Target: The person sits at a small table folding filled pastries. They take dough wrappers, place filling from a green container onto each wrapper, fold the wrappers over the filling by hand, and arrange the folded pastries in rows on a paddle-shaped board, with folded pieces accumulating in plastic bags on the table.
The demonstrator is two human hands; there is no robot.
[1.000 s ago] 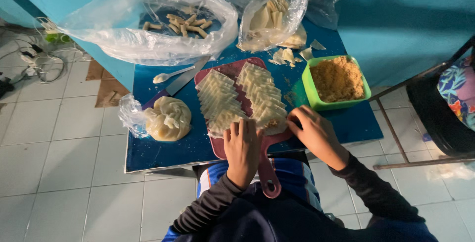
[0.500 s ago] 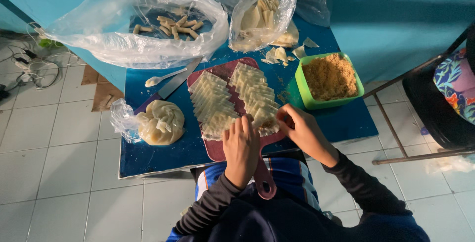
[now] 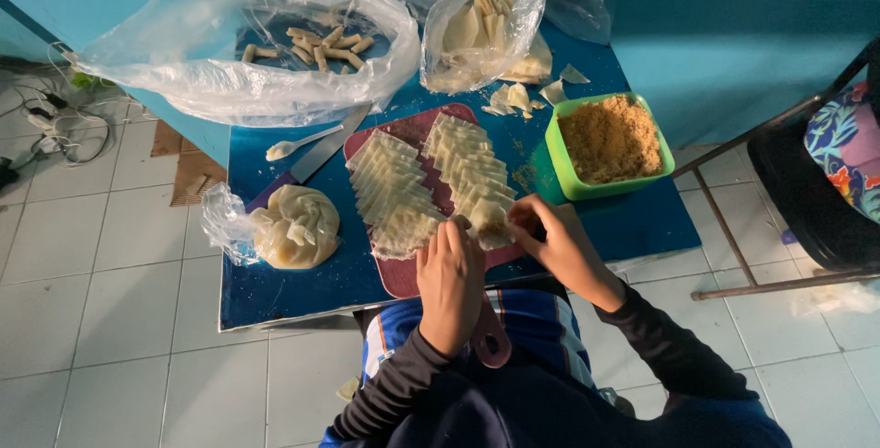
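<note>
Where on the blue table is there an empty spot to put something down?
Bare table shows below the green tub, right of the right hand. A smaller patch lies below the dough lump, by the front edge. The back is crowded with plastic bags, and the board fills the middle.

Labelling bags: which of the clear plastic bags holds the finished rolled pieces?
The big bag at the table's far left: short rolled sticks lie inside. The upright one beside it holds flat wrapper sheets; the small one holds a dough lump.
</note>
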